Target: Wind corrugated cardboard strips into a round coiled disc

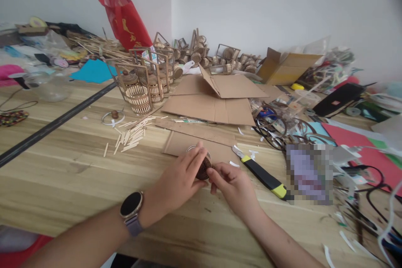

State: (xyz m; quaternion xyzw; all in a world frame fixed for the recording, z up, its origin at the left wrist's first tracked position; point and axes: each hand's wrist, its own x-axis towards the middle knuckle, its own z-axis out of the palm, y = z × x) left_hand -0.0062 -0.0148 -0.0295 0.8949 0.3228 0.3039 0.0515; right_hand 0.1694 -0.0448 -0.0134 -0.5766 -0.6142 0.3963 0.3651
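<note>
A small round dark-brown piece with a ridged, woven-looking surface [203,171] sits between my two hands, just above the table near a flat strip of cardboard [179,144]. My left hand [184,169], with a watch on its wrist, grips it from the left, fingers over its top and thumb below. At its right edge, my right hand [232,182] pinches it between thumb and fingers. Part of a pale ring shows behind the left fingers. To the right of my hands lies a black and yellow utility knife [264,176], its blade pointing away and left.
Short wooden sticks [130,138] lie scattered at left, before several small slatted baskets [138,99] with tall handles. Cardboard sheets [207,106] lie mid-table. A red bag [125,21] stands behind. Cables, brown strips [282,127] and coloured paper [354,142] crowd the right.
</note>
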